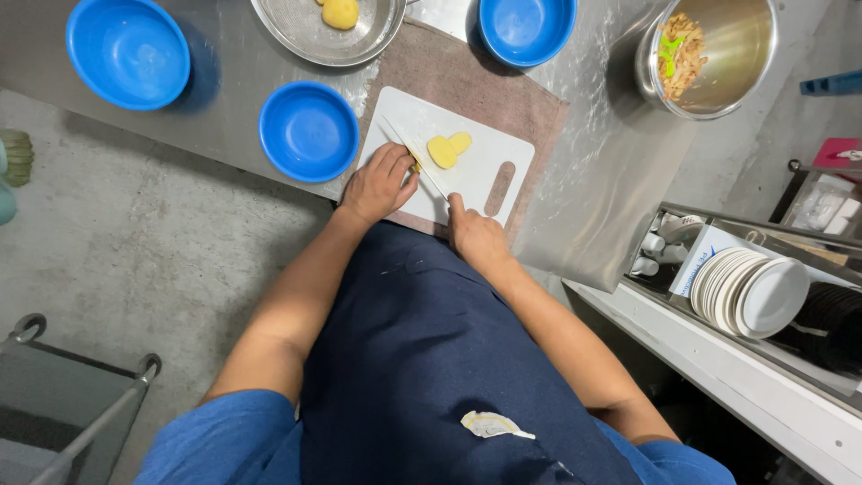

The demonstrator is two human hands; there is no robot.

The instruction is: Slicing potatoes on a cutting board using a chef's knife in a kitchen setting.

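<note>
Pressing a yellow potato piece [416,162] onto the white cutting board [476,180], the left hand [377,184] grips it; the right hand [476,238] holds a clenched grip on the knife [417,162].

there is one view only, taken from a camera on the person's head. it looks almost straight down the front of the body, so the dark apron [431,359] and both forearms fill the lower middle of the frame. the steel worktop [584,162] lies across the upper part, its far side toward the top edge, at about arm's reach. the white cutting board [485,153] sits just above centre. the concrete floor [135,233] shows at the left, and a rack of white plates [750,292] at the right edge. no second view shares the scene.
</note>
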